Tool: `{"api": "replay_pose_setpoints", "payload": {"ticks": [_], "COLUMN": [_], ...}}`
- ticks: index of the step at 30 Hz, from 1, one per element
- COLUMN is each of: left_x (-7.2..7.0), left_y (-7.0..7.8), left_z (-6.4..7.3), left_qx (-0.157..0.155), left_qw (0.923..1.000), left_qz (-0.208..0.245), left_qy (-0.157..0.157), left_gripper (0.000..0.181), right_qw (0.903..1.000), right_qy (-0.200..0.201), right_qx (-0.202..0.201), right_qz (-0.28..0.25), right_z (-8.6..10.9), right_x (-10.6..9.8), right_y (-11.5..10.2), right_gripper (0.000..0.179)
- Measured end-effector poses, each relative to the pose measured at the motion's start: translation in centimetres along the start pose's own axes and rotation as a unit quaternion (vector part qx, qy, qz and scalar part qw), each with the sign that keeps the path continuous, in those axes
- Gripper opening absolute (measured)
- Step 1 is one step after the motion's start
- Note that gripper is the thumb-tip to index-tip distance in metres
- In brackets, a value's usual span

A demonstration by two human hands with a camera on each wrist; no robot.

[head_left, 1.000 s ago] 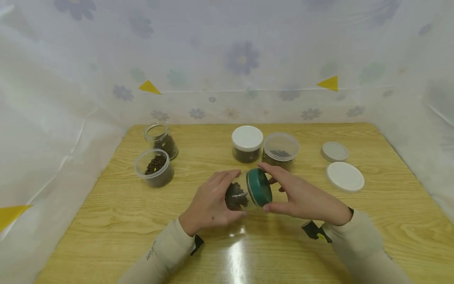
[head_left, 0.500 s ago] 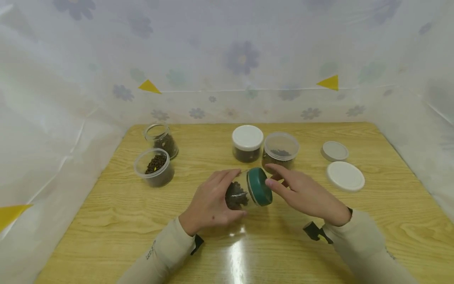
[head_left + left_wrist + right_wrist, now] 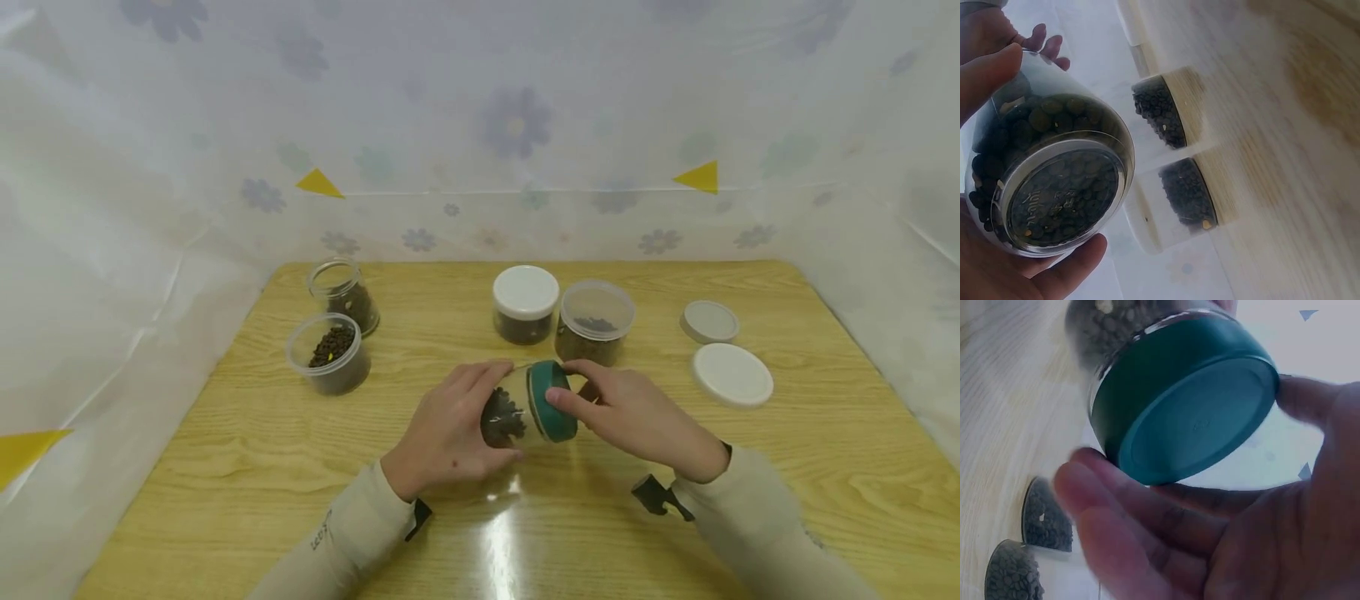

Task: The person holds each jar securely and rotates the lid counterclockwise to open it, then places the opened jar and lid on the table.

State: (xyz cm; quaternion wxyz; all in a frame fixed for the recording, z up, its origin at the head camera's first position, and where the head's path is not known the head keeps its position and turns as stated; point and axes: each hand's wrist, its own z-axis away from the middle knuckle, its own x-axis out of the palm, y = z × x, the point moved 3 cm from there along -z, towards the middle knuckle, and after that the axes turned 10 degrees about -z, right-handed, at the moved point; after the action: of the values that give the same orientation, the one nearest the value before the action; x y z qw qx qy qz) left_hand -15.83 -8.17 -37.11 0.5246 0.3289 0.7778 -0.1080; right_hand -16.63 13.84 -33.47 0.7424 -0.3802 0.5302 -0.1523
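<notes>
A clear jar (image 3: 504,417) with dark bean-like pieces in it is held tilted on its side above the table. My left hand (image 3: 450,429) grips its body; in the left wrist view the jar's base (image 3: 1066,197) faces the camera, with the thumb and fingers around the sides. A green lid (image 3: 555,421) sits on the mouth, pointing right. My right hand (image 3: 641,421) holds this lid by its rim, thumb on one side and fingertips on the other. In the right wrist view the lid's flat top (image 3: 1200,425) shows between thumb and fingers.
Behind the hands stand a white-lidded jar (image 3: 525,296) and a tub with a translucent top (image 3: 596,321). An uncovered glass jar (image 3: 343,300) and plastic tub (image 3: 341,371) stand left. Two loose lids, a smaller one (image 3: 709,322) and a white one (image 3: 732,375), lie right.
My right hand's fingers come off the green lid, shift round it, and take hold of its rim again. The jar turns slightly; my left hand keeps its grip.
</notes>
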Motion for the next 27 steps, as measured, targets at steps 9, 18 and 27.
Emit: {"api": "replay_pose_setpoints", "payload": {"ticks": [9,18,27], "left_x": [-0.38,-0.20,-0.11], "left_y": [-0.14,-0.14,0.04], "left_z": [0.09,0.11,0.01], "left_qx": [-0.016,-0.011,-0.006], "left_qw": [0.9996,0.9998,0.9998], "left_qz": [0.024,0.019,0.019], "left_qy": [-0.006,-0.001,0.004], "left_gripper": [0.100,0.097,0.099], "right_qw": [0.9834,0.9815,0.9874], "right_qy": [-0.013,-0.010,-0.020], "right_qx": [-0.179,-0.189,-0.157], "right_qz": [0.024,0.030,0.012], "right_z": [0.54,0.72,0.90], "right_x": [-0.10,-0.16,0.05], "right_y": [0.27,0.26,0.48], "right_gripper": [0.080,0.082,0.086]}}
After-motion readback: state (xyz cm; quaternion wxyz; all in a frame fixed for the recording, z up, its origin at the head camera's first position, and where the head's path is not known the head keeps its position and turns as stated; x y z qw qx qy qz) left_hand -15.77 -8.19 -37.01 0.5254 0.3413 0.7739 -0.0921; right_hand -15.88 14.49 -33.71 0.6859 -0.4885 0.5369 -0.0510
